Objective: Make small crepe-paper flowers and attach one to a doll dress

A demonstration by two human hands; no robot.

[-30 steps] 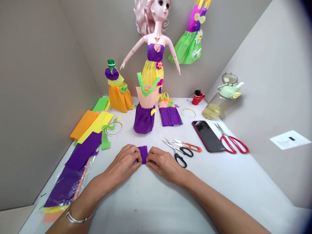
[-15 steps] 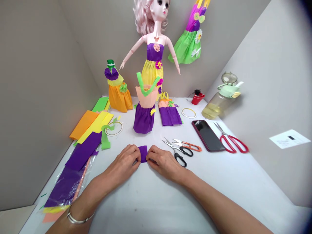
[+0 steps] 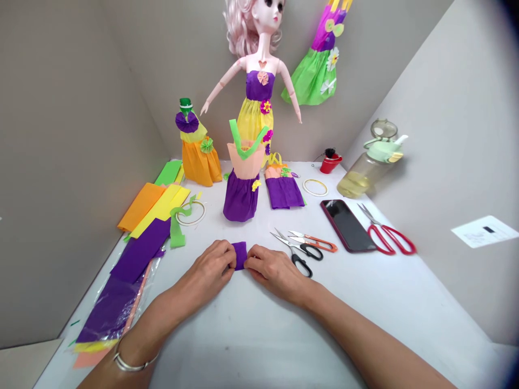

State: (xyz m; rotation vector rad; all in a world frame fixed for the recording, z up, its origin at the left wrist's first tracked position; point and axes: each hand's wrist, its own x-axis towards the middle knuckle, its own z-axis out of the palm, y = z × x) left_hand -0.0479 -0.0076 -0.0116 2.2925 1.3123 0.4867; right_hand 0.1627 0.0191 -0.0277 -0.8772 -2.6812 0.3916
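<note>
Barely shifted, hands [image 3: 213, 265] pinch purple piece [image 3: 240, 255]; bottle [image 3: 370, 166] holds yellowish liquid [image 3: 353, 184].

A pale tabletop [image 3: 251, 329] spreads beneath the left grip [image 3: 213, 263]. A plain grey back wall [image 3: 174, 65] rises beyond it, with a left wall [image 3: 60, 135] and lighter right wall [image 3: 438, 140] either side; nearer, far left, is probably floor [image 3: 20, 368].
</note>
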